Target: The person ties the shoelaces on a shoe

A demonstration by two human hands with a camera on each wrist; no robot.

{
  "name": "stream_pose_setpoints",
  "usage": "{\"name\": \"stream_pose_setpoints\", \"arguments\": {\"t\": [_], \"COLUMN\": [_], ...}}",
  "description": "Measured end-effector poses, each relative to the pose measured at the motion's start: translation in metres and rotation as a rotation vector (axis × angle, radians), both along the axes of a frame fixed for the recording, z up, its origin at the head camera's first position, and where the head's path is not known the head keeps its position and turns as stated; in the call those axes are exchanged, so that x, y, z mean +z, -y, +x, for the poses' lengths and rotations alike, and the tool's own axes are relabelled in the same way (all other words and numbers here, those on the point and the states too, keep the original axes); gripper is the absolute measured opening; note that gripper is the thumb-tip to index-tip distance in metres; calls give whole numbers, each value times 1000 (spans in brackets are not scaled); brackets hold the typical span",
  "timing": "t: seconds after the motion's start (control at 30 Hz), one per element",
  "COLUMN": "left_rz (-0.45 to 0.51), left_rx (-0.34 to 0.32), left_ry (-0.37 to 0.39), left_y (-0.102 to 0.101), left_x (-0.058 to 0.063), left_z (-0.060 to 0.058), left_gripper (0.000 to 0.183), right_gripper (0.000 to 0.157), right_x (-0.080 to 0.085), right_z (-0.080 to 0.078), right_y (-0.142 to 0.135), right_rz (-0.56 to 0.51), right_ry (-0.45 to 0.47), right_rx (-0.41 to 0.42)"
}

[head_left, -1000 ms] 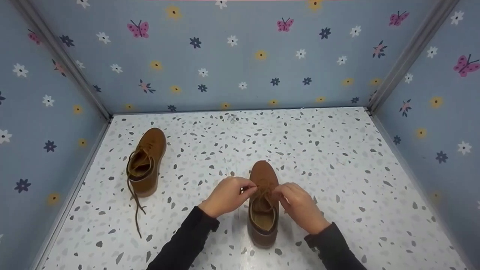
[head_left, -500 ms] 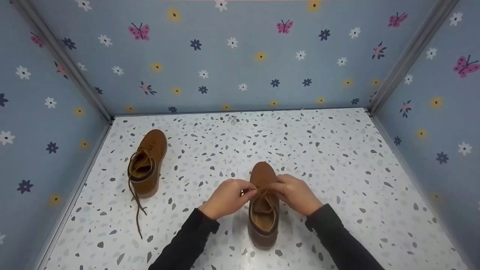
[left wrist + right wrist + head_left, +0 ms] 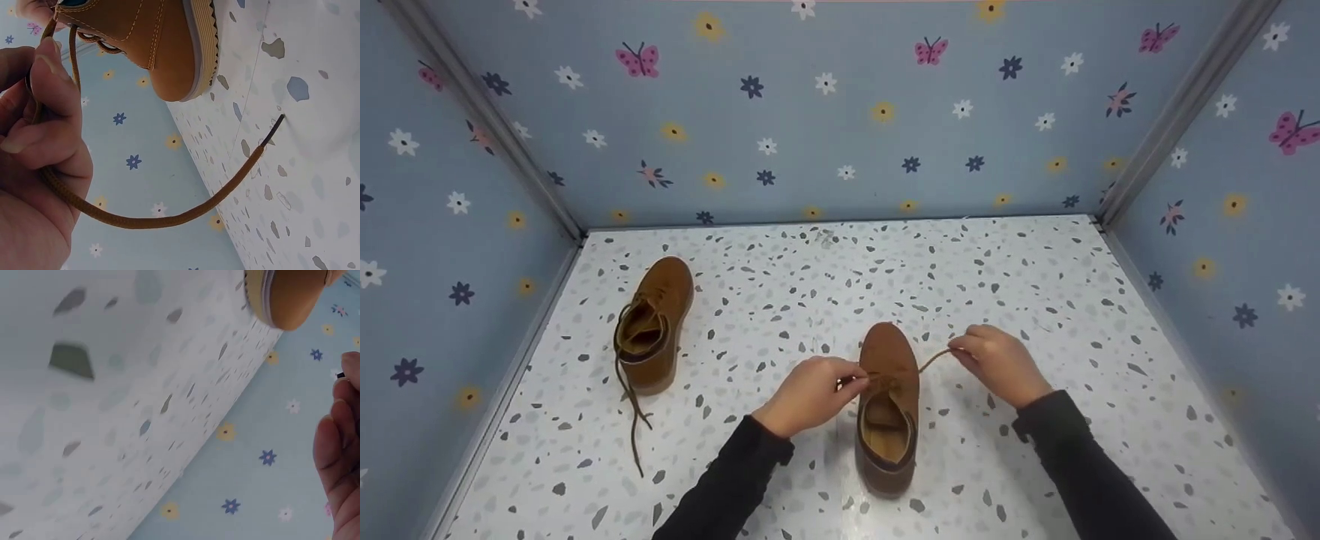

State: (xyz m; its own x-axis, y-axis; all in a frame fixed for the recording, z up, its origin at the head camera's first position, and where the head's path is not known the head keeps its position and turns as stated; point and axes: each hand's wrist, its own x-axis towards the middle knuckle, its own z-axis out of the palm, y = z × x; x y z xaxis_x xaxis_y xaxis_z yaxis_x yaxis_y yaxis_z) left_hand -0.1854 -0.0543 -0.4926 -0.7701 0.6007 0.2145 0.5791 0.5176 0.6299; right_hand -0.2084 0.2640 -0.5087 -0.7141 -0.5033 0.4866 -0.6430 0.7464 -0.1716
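Note:
A brown lace-up shoe (image 3: 888, 351) stands upright on the floor between my hands, its toe pointing away. At the left of its eyelets my left hand (image 3: 812, 395) pinches a brown lace. That lace (image 3: 154, 223) runs through the curled fingers in the left wrist view, and its dark-tipped end hangs in a curve. Off to the right, my right hand (image 3: 1001, 365) pinches another lace (image 3: 934, 359) stretched out from the shoe's side. A small dark lace tip (image 3: 340, 375) shows between thumb and finger in the right wrist view.
A second brown shoe (image 3: 673, 279) stands farther left, its loose laces (image 3: 634, 424) trailing onto the floor. Speckled white floor (image 3: 780, 300) lies around both shoes. Blue flowered panels (image 3: 840, 127) close off the back and both sides.
My right hand has moved from the shoe's eyelets out to the right, drawing a lace with it. The loops over the shoe's tongue are gone. My left hand has stayed nearly in place.

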Motion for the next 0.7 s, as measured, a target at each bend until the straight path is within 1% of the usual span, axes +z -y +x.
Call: {"name": "stream_pose_setpoints", "arguments": {"t": [0.13,0.23,0.3,0.4,0.47,0.53,0.63,0.7], "left_rz": [-2,-7,-17,-26,-31,-32,-32,-34], "left_rx": [5,7,9,2,-6,-16,-15,-10], "left_ry": [-6,-8,-4,12,32,53,76,85], "left_y": [1,1,2,2,2,1,-2,-4], "left_x": [0,-2,-3,-5,-7,-8,-8,-8], "left_z": [0,-1,-1,-2,-2,-3,-5,-7], "left_gripper": [16,16,16,16,15,14,12,12], "right_gripper": [9,6,5,18,29,36,34,33], "right_x": [2,-2,-6,-12,-13,-13,-12,-10], "right_z": [-4,-5,-4,2,8,17,28,33], "right_y": [-34,-57,-67,-70,-58,-39,-2,19], "right_rz": [18,38,58,94,80,39,-42,-66], "right_ry": [89,162,238,344,386,377,331,305], "right_rx": [-146,-226,-273,-295,-269,-188,-48,31]}}
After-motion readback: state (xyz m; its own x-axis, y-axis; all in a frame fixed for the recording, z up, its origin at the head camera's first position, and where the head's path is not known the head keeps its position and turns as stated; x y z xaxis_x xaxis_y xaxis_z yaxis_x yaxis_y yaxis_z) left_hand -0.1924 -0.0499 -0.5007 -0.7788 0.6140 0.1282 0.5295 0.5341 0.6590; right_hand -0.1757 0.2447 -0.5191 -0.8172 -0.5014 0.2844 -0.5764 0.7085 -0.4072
